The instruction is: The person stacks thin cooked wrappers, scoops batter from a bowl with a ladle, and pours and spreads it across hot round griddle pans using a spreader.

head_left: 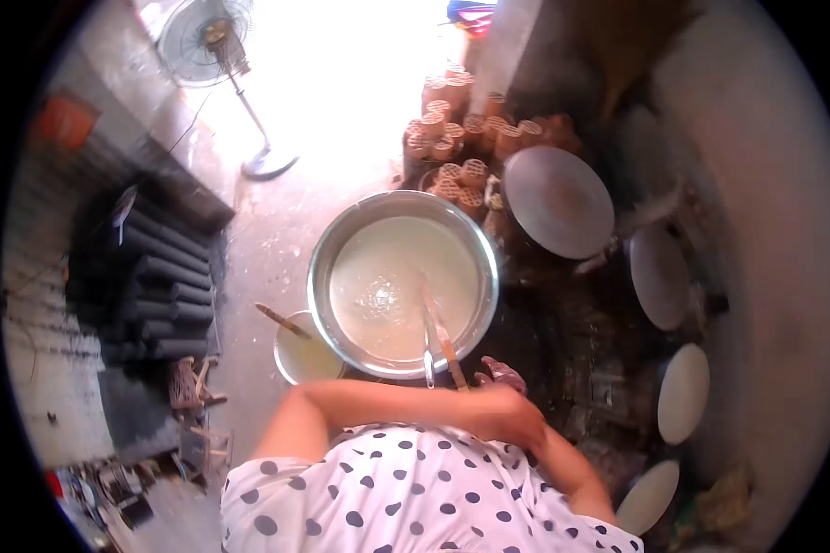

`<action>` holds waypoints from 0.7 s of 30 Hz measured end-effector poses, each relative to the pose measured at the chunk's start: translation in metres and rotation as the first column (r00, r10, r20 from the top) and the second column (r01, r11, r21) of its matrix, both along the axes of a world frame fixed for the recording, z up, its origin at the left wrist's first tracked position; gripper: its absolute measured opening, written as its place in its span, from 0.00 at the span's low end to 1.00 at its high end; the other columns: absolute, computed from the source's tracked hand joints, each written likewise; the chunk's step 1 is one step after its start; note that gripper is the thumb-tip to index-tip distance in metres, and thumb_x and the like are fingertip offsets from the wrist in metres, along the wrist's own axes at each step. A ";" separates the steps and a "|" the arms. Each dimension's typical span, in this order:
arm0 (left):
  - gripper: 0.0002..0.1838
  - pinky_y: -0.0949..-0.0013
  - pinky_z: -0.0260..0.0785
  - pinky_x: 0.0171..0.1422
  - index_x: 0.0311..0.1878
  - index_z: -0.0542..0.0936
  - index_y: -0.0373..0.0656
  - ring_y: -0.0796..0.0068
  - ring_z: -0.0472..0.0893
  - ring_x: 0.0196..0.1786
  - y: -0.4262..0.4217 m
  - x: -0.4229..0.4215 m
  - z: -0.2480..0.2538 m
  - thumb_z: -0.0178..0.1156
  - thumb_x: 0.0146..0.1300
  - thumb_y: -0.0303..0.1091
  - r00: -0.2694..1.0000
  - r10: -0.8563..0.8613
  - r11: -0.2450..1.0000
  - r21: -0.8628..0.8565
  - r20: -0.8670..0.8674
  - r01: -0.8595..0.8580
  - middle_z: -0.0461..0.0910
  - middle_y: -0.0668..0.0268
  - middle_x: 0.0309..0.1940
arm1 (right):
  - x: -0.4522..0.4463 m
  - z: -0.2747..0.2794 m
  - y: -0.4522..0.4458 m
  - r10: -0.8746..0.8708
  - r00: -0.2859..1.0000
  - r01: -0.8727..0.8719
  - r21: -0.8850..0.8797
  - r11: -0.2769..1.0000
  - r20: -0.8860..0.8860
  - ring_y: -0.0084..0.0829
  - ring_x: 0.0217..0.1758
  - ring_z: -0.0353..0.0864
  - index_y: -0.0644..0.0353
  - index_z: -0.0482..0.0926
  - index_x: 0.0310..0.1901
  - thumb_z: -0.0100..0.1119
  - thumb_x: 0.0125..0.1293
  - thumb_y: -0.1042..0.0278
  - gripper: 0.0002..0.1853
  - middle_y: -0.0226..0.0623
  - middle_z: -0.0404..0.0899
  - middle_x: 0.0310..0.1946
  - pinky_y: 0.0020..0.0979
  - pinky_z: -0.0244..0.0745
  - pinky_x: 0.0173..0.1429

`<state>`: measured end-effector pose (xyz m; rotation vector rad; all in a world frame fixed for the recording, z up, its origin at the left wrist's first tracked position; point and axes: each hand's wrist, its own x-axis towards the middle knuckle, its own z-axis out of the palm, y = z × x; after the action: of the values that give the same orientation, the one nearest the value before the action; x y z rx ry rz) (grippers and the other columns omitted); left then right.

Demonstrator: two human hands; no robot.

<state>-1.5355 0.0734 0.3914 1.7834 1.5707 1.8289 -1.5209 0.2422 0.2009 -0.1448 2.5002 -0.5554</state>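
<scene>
My left forearm crosses in front of my body, and my left hand (518,417) lies against my right forearm, its fingers blurred and not distinguishable. Beyond that crossing my right hand (503,376) shows, fingers apart and nothing visible in it, just right of a large metal basin (490,241). Pale, creamy liquid (383,258) fills much of the basin. A wooden stick (444,339) and a metal handle (428,355) lean over its near rim. At the basin's lower left, a smaller round container (280,362) holds yellowish liquid and another wooden stick (281,320).
A standing fan (214,41) is at the upper left. Black cylinders (171,286) are stacked along the left. Reddish perforated cylinders (447,129) are piled beyond the basin. Several round, pale lids or discs, one a large grey disc (559,201), line the right side.
</scene>
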 end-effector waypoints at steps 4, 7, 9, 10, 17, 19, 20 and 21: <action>0.14 0.62 0.73 0.49 0.49 0.79 0.41 0.57 0.82 0.45 -0.102 -0.015 -0.176 0.56 0.63 0.36 0.247 0.941 0.311 -0.880 0.232 -0.358 0.82 0.54 0.40 | -0.041 -0.117 -0.028 -0.137 0.938 0.106 0.113 0.988 0.319 0.45 0.59 0.74 0.59 0.73 0.56 0.59 0.60 0.44 0.29 0.45 0.74 0.57 0.37 0.70 0.61; 0.20 0.58 0.71 0.50 0.44 0.82 0.39 0.57 0.81 0.44 -0.135 0.031 -0.286 0.54 0.63 0.47 -0.026 0.978 -0.206 -0.962 -0.205 -0.180 0.82 0.51 0.39 | -0.042 -0.169 -0.040 -0.270 0.918 0.234 0.154 0.960 0.289 0.44 0.50 0.79 0.58 0.75 0.52 0.58 0.61 0.45 0.26 0.44 0.79 0.47 0.39 0.73 0.56; 0.26 0.59 0.71 0.49 0.41 0.82 0.37 0.58 0.80 0.46 -0.119 0.045 -0.284 0.50 0.65 0.54 -0.183 0.981 -0.041 -0.989 -0.067 0.141 0.81 0.51 0.40 | -0.040 -0.133 -0.042 -0.412 0.891 0.385 0.163 0.908 0.193 0.43 0.44 0.81 0.57 0.76 0.49 0.57 0.60 0.46 0.24 0.43 0.81 0.40 0.41 0.75 0.53; 0.31 0.59 0.71 0.45 0.40 0.81 0.36 0.60 0.80 0.42 -0.113 0.068 -0.342 0.48 0.66 0.59 -0.364 0.924 0.170 -0.978 0.116 0.121 0.82 0.55 0.38 | -0.052 -0.108 -0.049 -0.401 0.570 0.576 -0.001 0.817 0.718 0.39 0.38 0.81 0.57 0.77 0.45 0.58 0.60 0.50 0.19 0.39 0.81 0.35 0.41 0.77 0.46; 0.27 0.62 0.70 0.30 0.33 0.78 0.40 0.65 0.79 0.25 -0.038 0.039 -0.342 0.58 0.59 0.61 -0.397 0.899 0.290 -0.931 0.186 0.221 0.78 0.60 0.24 | -0.133 -0.155 0.001 0.237 0.760 0.145 -0.513 0.846 0.605 0.33 0.25 0.81 0.59 0.78 0.42 0.57 0.62 0.64 0.10 0.37 0.80 0.26 0.33 0.78 0.28; 0.24 0.58 0.70 0.34 0.29 0.78 0.40 0.59 0.79 0.26 -0.031 0.028 -0.323 0.62 0.56 0.56 -0.199 0.909 -0.396 -0.907 -0.366 -0.144 0.78 0.56 0.22 | -0.165 -0.122 -0.011 0.042 0.721 0.250 -0.317 0.915 0.691 0.34 0.26 0.82 0.61 0.76 0.44 0.55 0.64 0.64 0.12 0.40 0.80 0.26 0.33 0.78 0.27; 0.24 0.57 0.70 0.34 0.28 0.78 0.39 0.57 0.79 0.27 -0.034 0.019 -0.329 0.63 0.55 0.55 -0.195 0.860 -0.511 -0.797 -0.472 -0.322 0.78 0.55 0.23 | -0.180 -0.118 -0.021 0.006 0.673 0.326 -0.304 0.895 0.740 0.34 0.27 0.82 0.61 0.76 0.45 0.54 0.65 0.64 0.12 0.40 0.81 0.27 0.34 0.78 0.27; 0.24 0.57 0.70 0.34 0.27 0.77 0.38 0.55 0.79 0.27 -0.036 0.007 -0.337 0.63 0.54 0.54 -0.221 0.795 -0.593 -0.644 -0.566 -0.484 0.78 0.54 0.24 | -0.193 -0.114 -0.029 -0.013 0.649 0.354 -0.286 0.891 0.761 0.33 0.27 0.82 0.62 0.76 0.45 0.54 0.65 0.64 0.12 0.41 0.81 0.27 0.34 0.78 0.27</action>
<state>-1.5286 0.0377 0.0544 -0.9401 3.0996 0.5503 -1.7141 0.2137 0.0871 0.1714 1.5601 -0.9996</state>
